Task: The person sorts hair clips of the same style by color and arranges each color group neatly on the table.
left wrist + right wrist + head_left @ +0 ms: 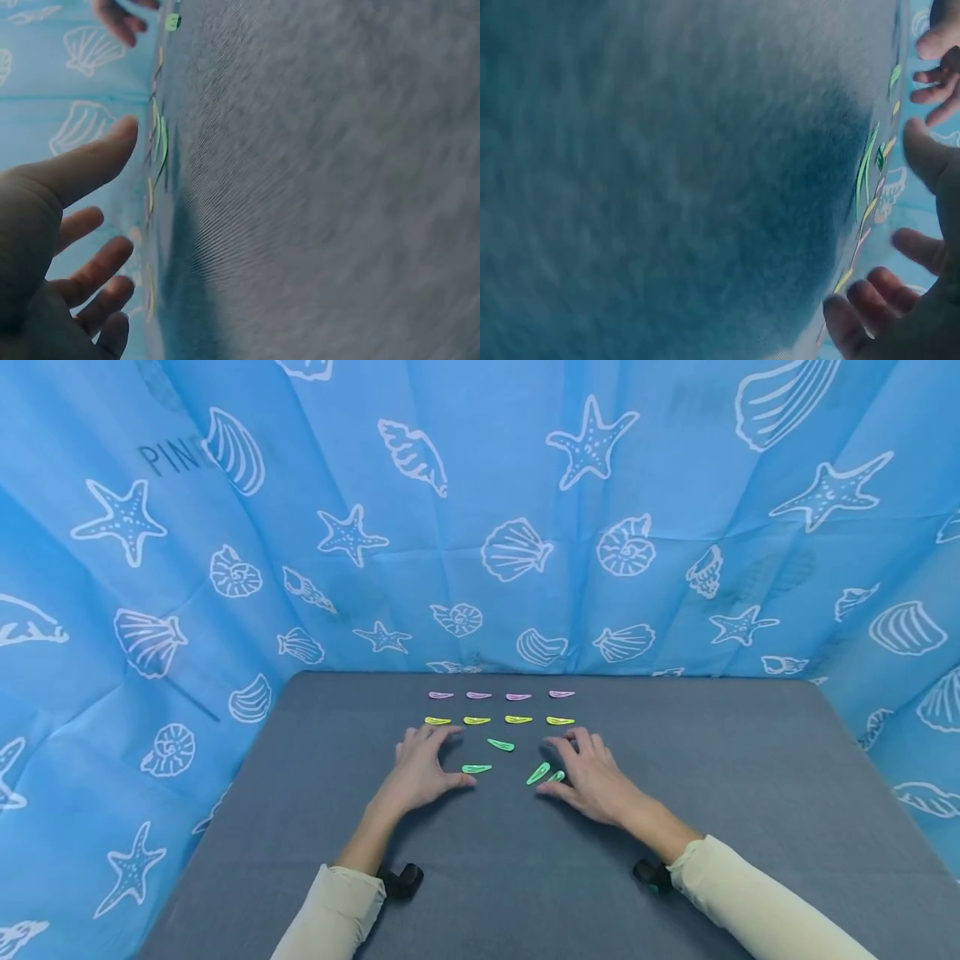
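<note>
My left hand (422, 770) hovers at the left of the clips, thumb and fingers spread apart with nothing between them. Just off its thumb lies a green snap hair clip (477, 769). Another green clip (501, 745) lies slantwise farther back, between the two hands. On the right, my right hand (594, 781) is held over the table with loosely bent, parted fingers. Beside its thumb lie two more green clips, one tilted (537, 773) and one partly covered by the hand (557, 777). In the right wrist view the right thumb (924, 154) stands apart from the fingers.
Behind the green clips, yellow clips (518, 719) form a row of several. A row of several pink clips (517, 697) lies behind those, near the far edge of the grey table (480, 877). A blue curtain (480, 485) with white shells and starfish hangs behind and at both sides.
</note>
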### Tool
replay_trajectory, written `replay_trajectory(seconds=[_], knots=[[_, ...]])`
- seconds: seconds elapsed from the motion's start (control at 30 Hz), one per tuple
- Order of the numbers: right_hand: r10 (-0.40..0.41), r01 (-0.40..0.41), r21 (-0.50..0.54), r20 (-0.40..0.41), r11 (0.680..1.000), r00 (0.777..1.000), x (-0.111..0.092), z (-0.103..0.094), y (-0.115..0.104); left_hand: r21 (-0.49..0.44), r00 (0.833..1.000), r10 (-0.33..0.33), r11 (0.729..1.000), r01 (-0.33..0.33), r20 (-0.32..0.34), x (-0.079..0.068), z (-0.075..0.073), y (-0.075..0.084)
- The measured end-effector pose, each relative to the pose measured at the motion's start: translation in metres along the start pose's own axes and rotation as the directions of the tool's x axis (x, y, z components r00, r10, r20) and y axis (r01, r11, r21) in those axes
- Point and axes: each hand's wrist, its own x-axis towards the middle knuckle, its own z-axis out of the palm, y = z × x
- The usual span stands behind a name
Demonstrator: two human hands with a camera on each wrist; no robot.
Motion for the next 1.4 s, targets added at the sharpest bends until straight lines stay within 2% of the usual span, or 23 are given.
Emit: replay_trajectory(seconds=[0.17, 0.27, 0.43, 1.13, 1.4], knots=[[0.058, -0.072, 0.161, 0.09, 0.984, 0.994, -0.003, -0.002, 0.003, -0.099, 0.999, 0.011, 0.995, -0.008, 0.033, -0.002, 0.005, -0.004], [0.061, -0.083, 0.195, 0.114, 0.977, 0.992, -0.003, -0.003, 0.006, -0.138, 0.999, 0.014, 0.99, -0.008, 0.047, -0.001, 0.007, -0.005], [0.051, -0.075, 0.235, 0.109, 0.969, 0.993, 0.0, -0.003, 0.008, -0.178, 0.998, -0.004, 0.984, 0.016, 0.065, 0.003, 0.013, -0.007], [0.079, -0.102, 0.241, 0.104, 0.965, 0.991, 0.003, 0.001, 0.009, -0.198, 0.994, 0.007, 0.98, 0.016, 0.113, 0.009, 0.013, -0.008], [0.08, -0.102, 0.241, 0.097, 0.965, 0.992, 0.002, 0.001, 0.009, -0.172, 0.99, -0.045, 0.983, 0.069, 0.136, 0.01, 0.014, -0.005]])
